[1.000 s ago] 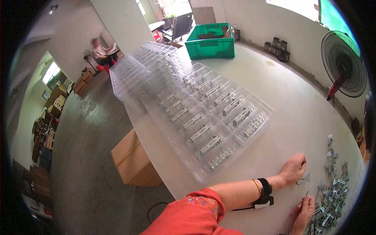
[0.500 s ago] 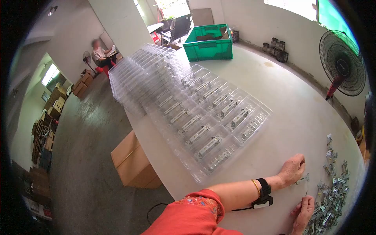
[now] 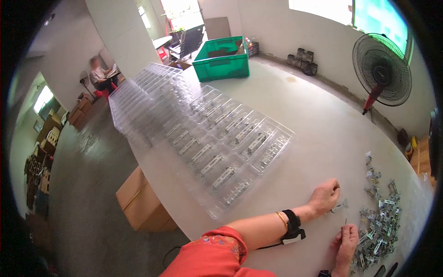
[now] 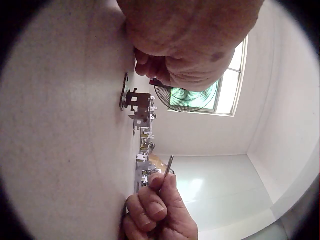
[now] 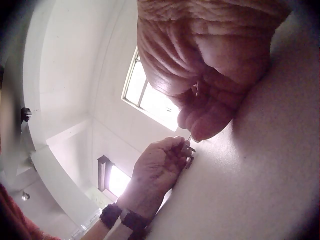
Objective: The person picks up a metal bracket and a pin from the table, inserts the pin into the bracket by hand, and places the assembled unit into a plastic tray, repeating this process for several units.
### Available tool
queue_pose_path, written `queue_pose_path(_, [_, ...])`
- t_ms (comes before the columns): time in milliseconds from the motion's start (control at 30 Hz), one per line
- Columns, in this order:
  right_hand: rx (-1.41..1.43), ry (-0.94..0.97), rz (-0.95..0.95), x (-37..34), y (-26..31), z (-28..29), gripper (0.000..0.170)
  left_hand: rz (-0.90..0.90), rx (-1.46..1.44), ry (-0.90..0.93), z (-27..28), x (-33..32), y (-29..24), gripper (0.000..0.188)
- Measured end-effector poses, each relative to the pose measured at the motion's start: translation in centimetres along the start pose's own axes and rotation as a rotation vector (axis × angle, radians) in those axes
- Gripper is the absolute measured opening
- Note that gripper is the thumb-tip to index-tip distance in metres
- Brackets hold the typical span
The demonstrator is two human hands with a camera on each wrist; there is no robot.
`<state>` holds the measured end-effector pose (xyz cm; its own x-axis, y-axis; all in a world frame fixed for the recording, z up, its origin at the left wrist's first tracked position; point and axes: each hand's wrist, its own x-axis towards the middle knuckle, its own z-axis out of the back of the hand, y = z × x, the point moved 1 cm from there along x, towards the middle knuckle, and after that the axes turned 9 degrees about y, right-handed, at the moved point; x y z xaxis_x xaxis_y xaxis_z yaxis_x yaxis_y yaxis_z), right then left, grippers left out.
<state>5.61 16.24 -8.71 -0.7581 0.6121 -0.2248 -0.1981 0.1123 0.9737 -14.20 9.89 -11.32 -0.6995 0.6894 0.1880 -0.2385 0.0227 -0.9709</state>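
Pin [image 4: 169, 165]: 1, thin and metallic, pinched between the fingers of the right hand [image 3: 347, 241], its free end rising past them. Hands at work number 2. The left hand [image 3: 324, 199] has its fingers curled and drawn together close over the table [image 3: 318, 159]; whether they hold anything, I cannot tell.

Set apart from the heap is 1 bracket [image 3: 340, 206], on the table just beside the left hand's fingers, between the 2 hands and nearer the left; whether those fingers touch it is unclear. The pin's tip points up toward that bracket's side, and the 2 are apart.

Beside the right hand, on the side away from the trays, lies 1 pile [image 3: 380, 226] of metal brackets, too tangled to count, with a looser trail at its far end. 2 slender dark objects [image 3: 386, 270] lie near the pile at the bottom edge.

Farther off, clear trays [image 3: 196, 177] stand on the table, some stacked; their overlapping edges defeat a count, as do the small metal parts in them. Beyond are 1 green crate [image 3: 221, 69] on the table, 1 large fan [image 3: 382, 69] and 1 seated person [image 3: 100, 75]. Beside the table is 1 carton [image 3: 144, 203].
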Motion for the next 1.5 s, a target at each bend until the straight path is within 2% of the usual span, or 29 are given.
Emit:
queue_pose_path(267, [0.006, 0.038, 0.04, 0.0, 0.1, 0.1, 0.017, 0.005, -0.007, 0.033, 0.4, -0.2, -0.9, 0.011])
queue_pose_path(333, [0.004, 0.035, 0.039, 0.0, 0.2, 0.1, 0.017, 0.086, 0.008, 0.07, 0.5, -0.2, -1.0, 0.011])
queue_pose_path(467, [0.017, 0.054, 0.032, 0.0, 0.2, 0.1, 0.016, -0.006, 0.04, 0.03, 0.6, -0.1, -0.7, 0.011])
queue_pose_path(867, [0.03, 0.034, 0.011, 0.0, -0.3, 0.3, 0.019, 0.004, -0.037, 0.039, 0.2, -0.4, -0.6, 0.011])
queue_pose_path(1033, [0.024, 0.066, 0.032, -0.1, 0.4, 0.0, 0.019, 0.079, 0.013, 0.062, 0.5, -0.3, -1.0, 0.013])
queue_pose_path(1500, [0.047, 0.074, 0.077, 0.6, -1.4, 0.8, 0.019, 0.042, 0.019, 0.056, 0.4, -0.2, -0.5, 0.014])
